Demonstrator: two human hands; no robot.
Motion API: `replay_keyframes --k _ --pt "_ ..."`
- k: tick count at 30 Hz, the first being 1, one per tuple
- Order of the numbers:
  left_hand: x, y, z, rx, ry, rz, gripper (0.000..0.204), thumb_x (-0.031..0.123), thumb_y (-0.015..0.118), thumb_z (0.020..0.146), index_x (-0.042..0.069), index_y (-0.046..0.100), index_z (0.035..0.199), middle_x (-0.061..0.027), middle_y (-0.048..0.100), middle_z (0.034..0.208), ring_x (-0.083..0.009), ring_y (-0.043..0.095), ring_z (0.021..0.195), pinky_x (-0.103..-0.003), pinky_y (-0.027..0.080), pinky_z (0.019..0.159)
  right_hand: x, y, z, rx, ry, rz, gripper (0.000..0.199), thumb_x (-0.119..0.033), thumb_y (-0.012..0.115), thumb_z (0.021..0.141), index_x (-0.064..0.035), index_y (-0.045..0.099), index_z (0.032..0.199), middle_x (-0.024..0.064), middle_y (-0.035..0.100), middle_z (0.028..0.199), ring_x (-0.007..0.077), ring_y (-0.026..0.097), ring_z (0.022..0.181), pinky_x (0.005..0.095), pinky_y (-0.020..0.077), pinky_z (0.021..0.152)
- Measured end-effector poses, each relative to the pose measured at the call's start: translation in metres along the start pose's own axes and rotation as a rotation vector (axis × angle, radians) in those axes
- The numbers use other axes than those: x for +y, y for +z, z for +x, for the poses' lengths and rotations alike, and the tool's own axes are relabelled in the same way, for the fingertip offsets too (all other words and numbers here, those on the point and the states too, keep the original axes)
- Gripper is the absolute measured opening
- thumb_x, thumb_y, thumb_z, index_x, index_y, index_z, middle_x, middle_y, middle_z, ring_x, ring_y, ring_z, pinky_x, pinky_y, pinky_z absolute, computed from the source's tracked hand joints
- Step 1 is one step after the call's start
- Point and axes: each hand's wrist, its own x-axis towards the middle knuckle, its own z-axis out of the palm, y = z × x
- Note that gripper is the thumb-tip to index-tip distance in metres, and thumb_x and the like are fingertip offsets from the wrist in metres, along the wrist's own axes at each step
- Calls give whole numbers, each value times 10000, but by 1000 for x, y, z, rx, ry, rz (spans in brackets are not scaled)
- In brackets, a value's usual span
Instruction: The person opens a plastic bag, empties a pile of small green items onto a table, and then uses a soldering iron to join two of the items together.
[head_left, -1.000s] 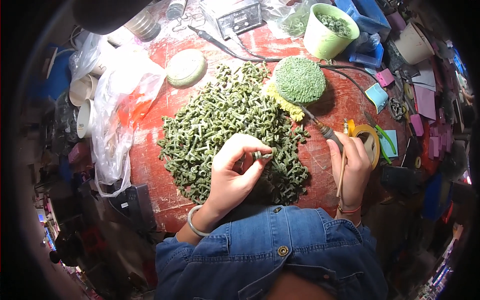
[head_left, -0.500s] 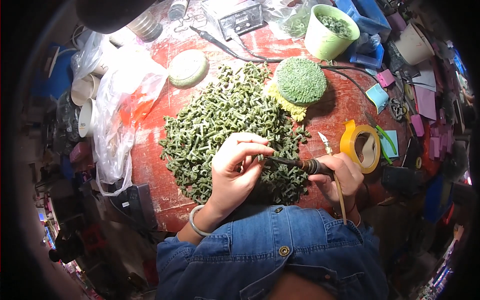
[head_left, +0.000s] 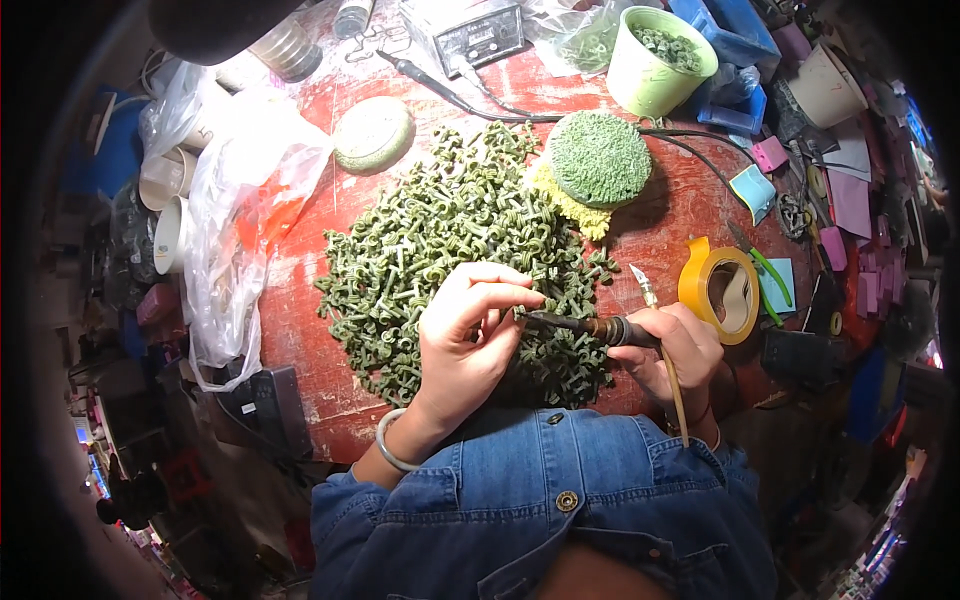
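The red counter [head_left: 655,240] looked scuffed and worn, the coiled green pieces [head_left: 430,235] matt, the craft knife [head_left: 670,375] shiny metal at its tip, the round green pad [head_left: 600,158] rough, the bag [head_left: 225,310] glossy plastic, the shirt [head_left: 625,480] denim

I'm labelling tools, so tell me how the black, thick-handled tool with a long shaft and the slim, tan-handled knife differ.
The black, thick-handled tool points left, its tip at the left hand; the slim, tan-handled knife points forward, its blade clear of that hand. The tool is thick and mostly dark; the knife is thin and mostly tan. Both are in the right hand.
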Motion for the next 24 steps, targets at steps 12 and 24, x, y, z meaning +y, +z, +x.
replay_keyframes --k 12,24 --pt "1 1 0 6 -25 -21 373 -223 575 793 7 732 1042 -94 607 1195 -97 605 1007 -171 459 697 1 2 0 -12 1 -18 386 -373 857 813 -57 655 906 55 611 723 220 632 582 319 479 515" --pt "-1 2 -1 12 -11 -22 372 -229 598 782 7 736 1034 -93 611 1191 -90 599 967 -167 434 672 0 -3 0 55 -29 -6 403 -393 822 853 -31 675 949 74 647 744 242 661 616 322 504 529"
